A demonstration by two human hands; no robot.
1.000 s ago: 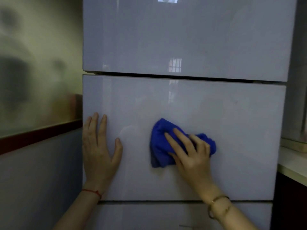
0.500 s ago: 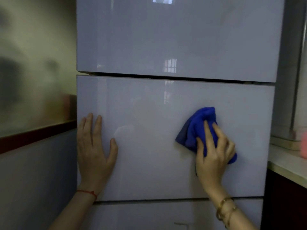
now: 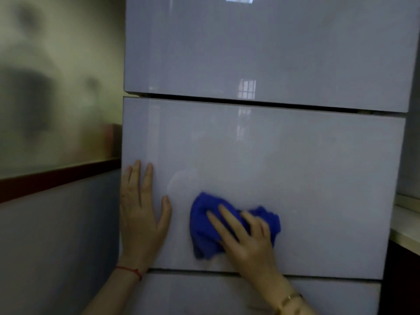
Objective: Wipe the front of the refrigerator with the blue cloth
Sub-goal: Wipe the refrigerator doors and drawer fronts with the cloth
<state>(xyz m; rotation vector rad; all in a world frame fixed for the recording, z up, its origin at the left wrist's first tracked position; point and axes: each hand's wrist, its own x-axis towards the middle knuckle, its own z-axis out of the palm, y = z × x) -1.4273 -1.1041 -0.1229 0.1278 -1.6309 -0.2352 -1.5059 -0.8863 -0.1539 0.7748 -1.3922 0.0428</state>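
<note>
A glossy pale grey refrigerator point(image 3: 306, 169) fills the view, with an upper door, a middle drawer front and a lower one. My right hand point(image 3: 246, 242) presses a bunched blue cloth point(image 3: 204, 226) flat against the lower left part of the middle front. Fingers lie spread over the cloth. My left hand point(image 3: 141, 214) rests flat and open on the left edge of the same front, fingers pointing up, a red string on its wrist.
A wall point(image 3: 56, 246) with a dark red rail point(image 3: 59, 176) and a frosted panel above it runs along the left of the refrigerator. A pale countertop edge point(image 3: 406, 226) juts in at the right, over a dark cabinet.
My right hand has swept the cloth from the right side of the middle front down and to the left. My left hand has stayed in place on the left edge.
</note>
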